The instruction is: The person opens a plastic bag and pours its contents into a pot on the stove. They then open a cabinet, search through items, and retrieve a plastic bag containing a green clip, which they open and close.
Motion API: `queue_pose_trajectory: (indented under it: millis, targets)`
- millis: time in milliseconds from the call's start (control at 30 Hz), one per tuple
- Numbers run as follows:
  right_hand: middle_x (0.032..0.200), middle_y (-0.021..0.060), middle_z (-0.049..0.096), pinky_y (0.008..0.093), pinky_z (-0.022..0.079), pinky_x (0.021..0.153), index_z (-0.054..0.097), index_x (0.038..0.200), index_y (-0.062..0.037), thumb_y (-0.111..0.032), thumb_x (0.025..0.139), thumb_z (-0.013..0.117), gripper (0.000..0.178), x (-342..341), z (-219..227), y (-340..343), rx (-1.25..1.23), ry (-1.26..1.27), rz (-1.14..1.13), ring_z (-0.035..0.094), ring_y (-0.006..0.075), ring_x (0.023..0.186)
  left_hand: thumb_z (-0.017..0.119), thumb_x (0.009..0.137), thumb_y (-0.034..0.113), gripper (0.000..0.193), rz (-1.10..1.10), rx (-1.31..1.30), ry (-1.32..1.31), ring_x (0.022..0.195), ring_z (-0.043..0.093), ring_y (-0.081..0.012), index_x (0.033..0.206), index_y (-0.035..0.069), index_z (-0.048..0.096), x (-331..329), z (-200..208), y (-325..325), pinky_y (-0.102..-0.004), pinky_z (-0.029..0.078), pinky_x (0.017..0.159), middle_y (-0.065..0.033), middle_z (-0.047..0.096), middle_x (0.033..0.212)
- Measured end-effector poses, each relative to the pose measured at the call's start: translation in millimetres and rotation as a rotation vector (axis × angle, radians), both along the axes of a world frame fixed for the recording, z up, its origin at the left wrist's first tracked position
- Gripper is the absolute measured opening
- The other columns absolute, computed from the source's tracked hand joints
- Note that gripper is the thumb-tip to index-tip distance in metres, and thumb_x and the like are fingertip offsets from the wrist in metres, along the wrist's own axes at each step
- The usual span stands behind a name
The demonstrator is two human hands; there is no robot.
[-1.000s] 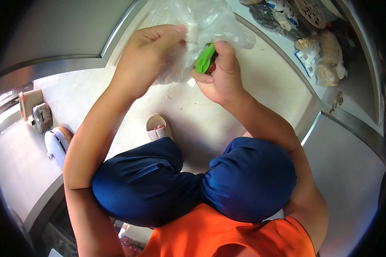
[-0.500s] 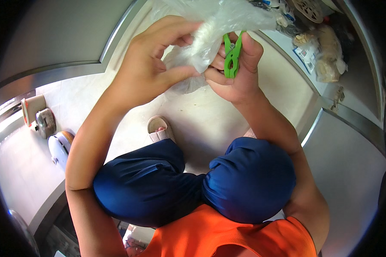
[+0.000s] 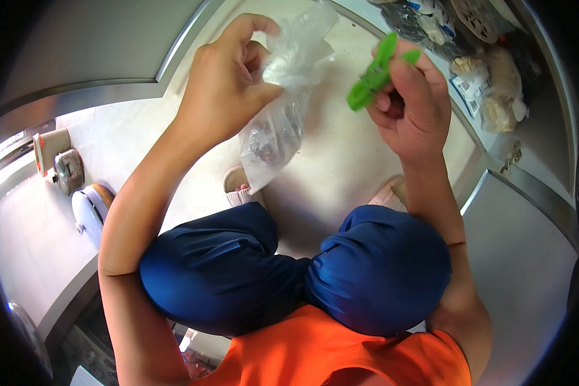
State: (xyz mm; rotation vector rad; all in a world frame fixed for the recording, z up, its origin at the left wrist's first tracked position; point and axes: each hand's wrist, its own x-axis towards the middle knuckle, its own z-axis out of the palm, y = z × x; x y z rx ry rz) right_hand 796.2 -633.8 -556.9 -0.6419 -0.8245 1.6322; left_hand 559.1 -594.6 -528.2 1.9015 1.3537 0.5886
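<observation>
A clear plastic bag [image 3: 273, 135] hangs from my left hand [image 3: 222, 83], its gathered middle between thumb and fingers. The lower part droops toward my left foot, and the upper part stands out above my fingers. What the bag holds, if anything, I cannot make out. To the right and apart from the bag, my right hand [image 3: 418, 116] grips a green clothespin [image 3: 372, 80] by its handle end. The clothespin is tilted, its jaws toward the lower left, and slightly blurred.
An open drawer or cupboard at the upper right holds several bagged goods [image 3: 498, 83] and a white strainer-like thing [image 3: 475, 18]. Grey cabinet doors [image 3: 90, 45] flank me on both sides. Lidded pots [image 3: 90, 215] stand at the left. Below are the pale floor and my slippered feet.
My right hand has moved right, away from the bag, with the clothespin. The bag, bunched between both hands before, now hangs down from my left hand alone.
</observation>
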Motion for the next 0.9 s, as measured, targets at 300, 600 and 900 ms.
queue_pose_trajectory:
  millis: [300,600,900]
  targets:
    - [0.087,0.0030,0.067,0.0177,0.043,0.057,0.061,0.113,0.0036,-0.010,0.091,0.073,0.029,-39,-8,21,0.155,-0.128,-0.018,0.058,0.0024,0.070,0.072,0.070,-0.004,0.019,-0.174,0.309,0.093,0.078,0.059,-0.0134,0.087,-0.002,0.064,1,3,0,-0.0270,0.049,0.073,-0.0070,0.064,0.081]
    - [0.090,0.0067,0.067,0.0194,0.048,0.065,0.059,0.111,0.0040,-0.004,0.091,0.070,0.025,-39,-18,25,0.569,-0.210,-0.027,0.060,0.0047,0.076,0.071,0.066,-0.002,0.017,-0.086,-0.226,0.022,0.067,0.048,-0.0077,0.078,-0.001,0.058,1,8,-4,-0.0248,0.040,0.061,-0.0014,0.054,0.070]
    - [0.089,0.0053,0.062,0.0175,0.039,0.053,0.058,0.112,0.0042,-0.007,0.092,0.071,0.027,-28,-20,29,0.750,-0.456,-0.066,0.050,0.0028,0.063,0.074,0.066,0.000,0.022,-0.083,-0.264,-0.151,0.060,0.059,-0.0187,0.087,-0.003,0.070,-1,1,-8,-0.0312,0.050,0.063,-0.0145,0.063,0.067]
